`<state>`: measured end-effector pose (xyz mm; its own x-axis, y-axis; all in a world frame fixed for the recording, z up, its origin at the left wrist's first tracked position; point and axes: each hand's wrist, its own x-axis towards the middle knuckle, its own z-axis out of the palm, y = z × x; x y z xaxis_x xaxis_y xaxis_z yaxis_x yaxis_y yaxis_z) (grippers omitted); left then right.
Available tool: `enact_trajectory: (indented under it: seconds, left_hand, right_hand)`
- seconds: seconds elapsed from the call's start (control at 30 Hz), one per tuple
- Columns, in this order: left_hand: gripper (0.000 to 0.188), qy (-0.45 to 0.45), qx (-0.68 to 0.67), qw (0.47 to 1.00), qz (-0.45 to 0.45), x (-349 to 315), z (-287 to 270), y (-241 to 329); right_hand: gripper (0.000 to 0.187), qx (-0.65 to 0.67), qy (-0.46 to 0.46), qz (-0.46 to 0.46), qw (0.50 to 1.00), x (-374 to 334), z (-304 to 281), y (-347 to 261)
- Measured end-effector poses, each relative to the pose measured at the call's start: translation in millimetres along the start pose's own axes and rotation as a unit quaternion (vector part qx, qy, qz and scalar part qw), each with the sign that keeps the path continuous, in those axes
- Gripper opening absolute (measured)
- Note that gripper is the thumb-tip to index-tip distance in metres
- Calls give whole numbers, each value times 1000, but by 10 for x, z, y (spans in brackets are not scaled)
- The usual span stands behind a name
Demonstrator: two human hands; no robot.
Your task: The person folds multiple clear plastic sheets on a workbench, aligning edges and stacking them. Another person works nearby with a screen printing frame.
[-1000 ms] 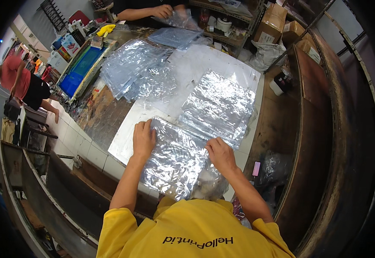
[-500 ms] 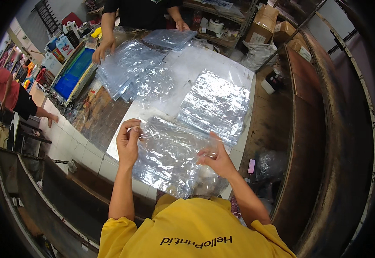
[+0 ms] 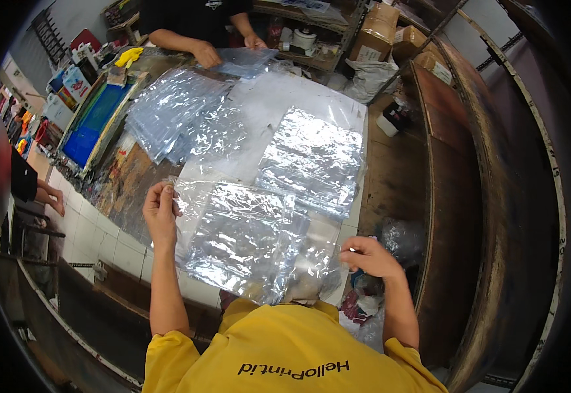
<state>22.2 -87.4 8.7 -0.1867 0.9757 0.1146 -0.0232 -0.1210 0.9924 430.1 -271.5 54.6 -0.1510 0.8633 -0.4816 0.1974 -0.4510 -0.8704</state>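
Note:
My left hand pinches the upper left corner of a clear plastic sheet, thumb against fingers. Crinkled and shiny, the sheet lies over other clear plastic at the near side of the table. My right hand is beside the right edge of this plastic, its thumb and fingers curled together; whatever they grip, if anything, cannot be made out. Just beyond, a neat stack of clear plastic sheets lies at the right. A fanned pile of bluish clear sheets spreads over the far left.
Across the table, a co-worker's hands handle another plastic sheet. A blue-meshed printing screen lies at the left edge. Cardboard boxes and a wooden shelf frame stand to the right. Another person's legs show at far left.
My hands have moved apart: the left outward with the sheet's corner, the right away to the right, off the plastic's middle. The co-worker's hand has left the fanned pile for the far sheet.

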Motion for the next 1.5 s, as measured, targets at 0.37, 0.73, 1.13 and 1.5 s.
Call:
enact_trajectory:
  seconds: [0.37, 0.73, 1.13, 1.5]
  left_hand:
    - [29, -155, 19, 988, -8, 1314, 2035, -90]
    - [54, -220, 257, 933, 120, 578, 1280, -595]
    - [26, -80, 505, 851, 116, -474, 139, -496]
    - [10, -39, 384, 888, 249, -449, 152, -438]
  right_hand:
    - [27, 303, 289, -180, 890, 428, -1443, -167]
    - [33, 169, 385, -4, 907, 1221, -1660, 980]
    - [33, -171, 375, -140, 900, 946, -234, 330]
    - [23, -318, 286, -232, 874, 1031, 657, 359]
